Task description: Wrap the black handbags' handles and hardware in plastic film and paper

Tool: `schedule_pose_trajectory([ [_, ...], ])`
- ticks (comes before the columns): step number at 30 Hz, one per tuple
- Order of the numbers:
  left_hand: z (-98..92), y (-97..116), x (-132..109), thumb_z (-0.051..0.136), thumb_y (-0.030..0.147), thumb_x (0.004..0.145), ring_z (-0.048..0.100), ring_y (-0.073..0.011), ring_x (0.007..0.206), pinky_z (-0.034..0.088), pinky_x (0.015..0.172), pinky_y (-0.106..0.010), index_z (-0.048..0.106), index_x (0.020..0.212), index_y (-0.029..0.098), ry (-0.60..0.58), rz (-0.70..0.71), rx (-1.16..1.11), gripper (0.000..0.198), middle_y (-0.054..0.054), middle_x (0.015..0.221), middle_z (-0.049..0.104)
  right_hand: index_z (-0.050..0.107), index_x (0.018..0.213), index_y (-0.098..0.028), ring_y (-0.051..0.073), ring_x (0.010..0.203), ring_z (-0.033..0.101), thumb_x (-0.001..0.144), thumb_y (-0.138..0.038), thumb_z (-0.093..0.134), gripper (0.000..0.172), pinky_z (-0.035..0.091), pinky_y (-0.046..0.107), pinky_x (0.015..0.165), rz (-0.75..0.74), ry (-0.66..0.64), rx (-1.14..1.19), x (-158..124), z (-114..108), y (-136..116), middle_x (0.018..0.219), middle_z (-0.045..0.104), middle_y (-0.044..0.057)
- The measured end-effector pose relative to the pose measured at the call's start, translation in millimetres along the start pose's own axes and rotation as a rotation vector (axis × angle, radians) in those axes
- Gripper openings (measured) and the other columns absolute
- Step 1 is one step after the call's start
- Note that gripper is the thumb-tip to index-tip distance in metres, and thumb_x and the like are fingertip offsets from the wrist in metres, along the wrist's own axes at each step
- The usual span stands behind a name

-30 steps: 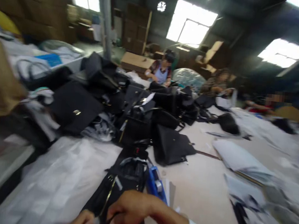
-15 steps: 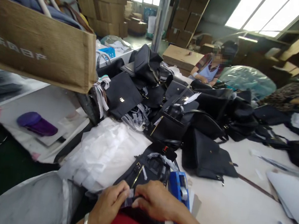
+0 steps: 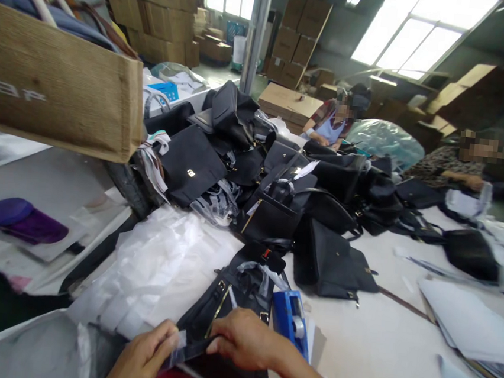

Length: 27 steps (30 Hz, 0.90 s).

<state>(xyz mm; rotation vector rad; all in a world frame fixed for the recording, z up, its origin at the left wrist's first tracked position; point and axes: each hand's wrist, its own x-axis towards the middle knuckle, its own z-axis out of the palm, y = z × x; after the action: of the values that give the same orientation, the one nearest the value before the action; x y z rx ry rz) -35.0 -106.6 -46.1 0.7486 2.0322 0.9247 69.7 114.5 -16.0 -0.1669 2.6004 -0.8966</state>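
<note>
A black backpack [image 3: 249, 284] with gold zips and buckles lies right in front of me. Its black strap [image 3: 198, 349] runs between my two hands, which are a short way apart. My left hand [image 3: 142, 351] is closed in a pinch at the strap's left end, where a piece of clear plastic film [image 3: 181, 341] sticks out by the thumb. Farther along, my right hand [image 3: 244, 340] pinches the same strap between thumb and curled fingers. A blue tape dispenser [image 3: 290, 317] stands just right of the backpack, close to my right forearm.
White wrapping sheets [image 3: 151, 262] are heaped left of the backpack. Several black bags [image 3: 276, 215] pile up beyond it. A brown bag [image 3: 61, 81] juts in at upper left, above a purple object [image 3: 23, 220]. Two people [image 3: 332, 125] sit across the table. White sheets [image 3: 458, 316] lie right.
My left hand has moved left and down, away from my right hand, so more strap shows between them. The whole view has also turned slightly to the right.
</note>
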Motion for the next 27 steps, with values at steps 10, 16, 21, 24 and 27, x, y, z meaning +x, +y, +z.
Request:
schedule_pose_trajectory([
  [10, 6.0, 18.5, 3.5, 0.032, 0.038, 0.094, 0.053, -0.0143, 0.065, 0.037, 0.063, -0.024, 0.050, 0.075, 0.022, 0.037, 0.042, 0.070, 0.030, 0.003, 0.067, 0.056, 0.064, 0.088, -0.019, 0.013, 0.065, 0.061, 0.092, -0.041, 0.043, 0.031, 0.030, 0.021, 0.055, -0.037, 0.024, 0.010, 23.8, 12.2, -18.2, 0.072, 0.068, 0.002],
  [16, -0.3, 9.8, 9.0, 0.031, 0.038, 0.094, 0.055, -0.0143, 0.063, 0.036, 0.061, -0.024, 0.049, 0.074, 0.022, 0.039, 0.053, 0.104, 0.031, 0.004, 0.064, 0.057, 0.062, 0.097, -0.020, 0.015, 0.072, 0.061, 0.090, -0.042, 0.049, 0.027, 0.033, 0.021, 0.060, -0.022, 0.010, 0.049, 21.6, 6.4, -1.3, 0.077, 0.068, 0.001],
  [21, 7.3, 6.7, 19.3, 0.031, 0.035, 0.094, 0.057, -0.0153, 0.064, 0.036, 0.061, -0.024, 0.049, 0.077, 0.023, 0.066, 0.050, 0.197, 0.028, 0.003, 0.064, 0.058, 0.064, 0.088, -0.019, 0.015, 0.075, 0.061, 0.091, -0.032, 0.047, 0.022, 0.036, 0.023, 0.068, 0.010, 0.062, -0.009, 22.6, 11.7, 7.9, 0.075, 0.068, 0.001],
  [24, 14.8, 8.0, 28.3, 0.031, 0.031, 0.094, 0.059, -0.0158, 0.066, 0.037, 0.062, -0.023, 0.050, 0.078, 0.023, 0.045, 0.060, 0.232, 0.026, 0.001, 0.067, 0.060, 0.064, 0.086, -0.018, 0.016, 0.075, 0.062, 0.089, -0.030, 0.048, 0.019, 0.037, 0.023, 0.067, -0.017, 0.073, -0.028, 25.4, 18.8, 10.7, 0.077, 0.069, 0.002],
  [27, 14.0, 6.0, 37.0, 0.029, 0.034, 0.094, 0.060, -0.0161, 0.068, 0.038, 0.063, -0.023, 0.049, 0.079, 0.024, 0.032, 0.060, 0.252, 0.027, 0.001, 0.068, 0.061, 0.062, 0.098, -0.020, 0.018, 0.087, 0.062, 0.088, -0.036, 0.052, 0.021, 0.038, 0.027, 0.081, -0.013, 0.134, -0.013, 20.6, 23.3, 24.6, 0.088, 0.070, 0.003],
])
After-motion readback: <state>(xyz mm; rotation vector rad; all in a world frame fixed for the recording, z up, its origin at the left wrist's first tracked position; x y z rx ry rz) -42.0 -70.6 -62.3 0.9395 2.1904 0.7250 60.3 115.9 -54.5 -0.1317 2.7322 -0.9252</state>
